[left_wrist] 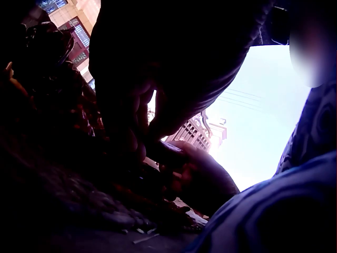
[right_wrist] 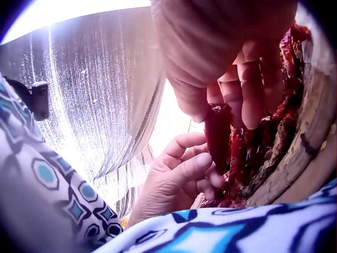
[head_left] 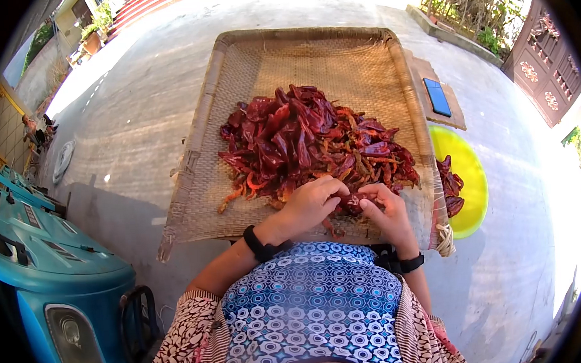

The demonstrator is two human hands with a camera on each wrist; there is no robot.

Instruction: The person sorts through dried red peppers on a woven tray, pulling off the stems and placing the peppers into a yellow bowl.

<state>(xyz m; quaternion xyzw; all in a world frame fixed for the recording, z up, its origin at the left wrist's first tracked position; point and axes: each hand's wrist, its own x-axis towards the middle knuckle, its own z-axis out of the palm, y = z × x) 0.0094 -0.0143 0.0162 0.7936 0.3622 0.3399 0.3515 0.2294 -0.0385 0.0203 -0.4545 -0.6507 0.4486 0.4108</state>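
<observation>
Both hands hold one dark red dried pepper (head_left: 351,203) over the near edge of a woven tray (head_left: 310,52). The left hand (head_left: 310,203) pinches its left end; the right hand (head_left: 389,217) has thumb and fingers on its right end. In the right wrist view the pepper (right_wrist: 217,134) stands between the right hand (right_wrist: 226,58) above and the left hand (right_wrist: 179,176) below. The left wrist view is very dark, with the left hand (left_wrist: 163,68) bent down to the pepper. A heap of red peppers (head_left: 294,129) lies just beyond the hands.
Right of the tray, a yellow-green basin (head_left: 471,185) holds several red peppers (head_left: 449,183). A blue phone (head_left: 437,97) lies on cardboard (head_left: 456,115) behind it. At the left stands a teal vehicle (head_left: 64,259); a gate (head_left: 544,66) is at the far right.
</observation>
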